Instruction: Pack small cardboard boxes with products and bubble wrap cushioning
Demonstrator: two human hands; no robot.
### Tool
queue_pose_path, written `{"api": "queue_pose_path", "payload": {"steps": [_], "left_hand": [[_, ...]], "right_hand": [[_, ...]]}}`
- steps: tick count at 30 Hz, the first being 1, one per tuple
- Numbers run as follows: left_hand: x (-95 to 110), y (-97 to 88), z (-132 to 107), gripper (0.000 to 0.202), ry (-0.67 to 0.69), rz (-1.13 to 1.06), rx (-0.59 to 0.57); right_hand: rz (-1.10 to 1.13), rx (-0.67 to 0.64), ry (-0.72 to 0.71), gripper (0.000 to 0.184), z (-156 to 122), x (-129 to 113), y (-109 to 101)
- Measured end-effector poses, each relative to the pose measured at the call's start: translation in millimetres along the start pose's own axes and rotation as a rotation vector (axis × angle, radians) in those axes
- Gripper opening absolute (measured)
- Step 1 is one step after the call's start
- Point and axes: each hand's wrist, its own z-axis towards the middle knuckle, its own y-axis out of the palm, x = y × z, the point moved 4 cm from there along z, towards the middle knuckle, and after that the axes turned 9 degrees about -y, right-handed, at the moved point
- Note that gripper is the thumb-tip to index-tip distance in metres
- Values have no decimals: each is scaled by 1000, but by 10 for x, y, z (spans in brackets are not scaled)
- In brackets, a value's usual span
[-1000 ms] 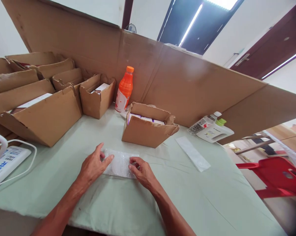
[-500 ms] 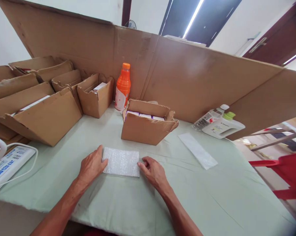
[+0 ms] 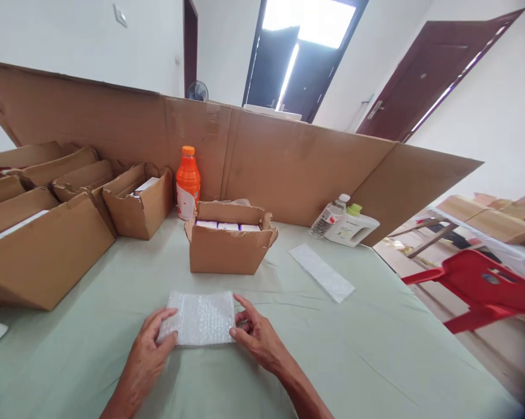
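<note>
A small bubble-wrapped packet point(image 3: 200, 318) lies flat on the pale green tablecloth point(image 3: 353, 349) in front of me. My left hand point(image 3: 146, 355) rests at its left edge, thumb and fingertips pinching that side. Fingers of my right hand point(image 3: 256, 334) press on the packet's right edge. Behind the packet stands a small open cardboard box point(image 3: 229, 247) with several white and purple cartons inside.
A loose strip of bubble wrap point(image 3: 322, 272) lies to the right. An orange bottle point(image 3: 188, 183), a clear water bottle point(image 3: 329, 216) and a white jug point(image 3: 352, 227) stand along a tall cardboard screen point(image 3: 288, 163). Open boxes point(image 3: 48, 233) line the left. A red chair point(image 3: 484, 288) sits off the table's right edge.
My head has tilted up and the view shifted, so the packet sits lower in frame. Both hands stay on the packet's ends. The white device on the left has left the view.
</note>
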Motion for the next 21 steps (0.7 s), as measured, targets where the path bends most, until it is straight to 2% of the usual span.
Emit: {"api": "queue_pose_path", "payload": {"steps": [4,6,8,10,11,13,14,16,18,21], "left_hand": [[-5,81,-39,48,-126,43,-186],[223,37,-74,41,5,63,-139],[659,-62,-131,33,295,125,36],[1213,-132,-181,29,597,220,205],[1497,-144,-171,29,711,262,265],[2033,-119,-64,35,889,314,305],[2261,-80,40,39,927,347,281],[2590,65,333,47,870,496,114],[2745,234,627,54,748,666,-80],[2794,434,921,57,638,815,-270]], "right_hand": [[-66,-16,-70,30,26,-126,25],[-96,46,-211,23,57,-372,-96],[-161,143,-402,22,107,-741,-342],[-252,264,-555,23,217,-1138,-678],[-301,324,-598,24,306,-1316,-860],[-402,403,-620,28,557,-1586,-1198],[-474,399,-581,31,716,-1663,-1334],[-645,292,-442,35,1053,-1702,-1518],[-785,123,-301,32,1348,-1636,-1592],[-870,-76,-207,19,1653,-1507,-1550]]}}
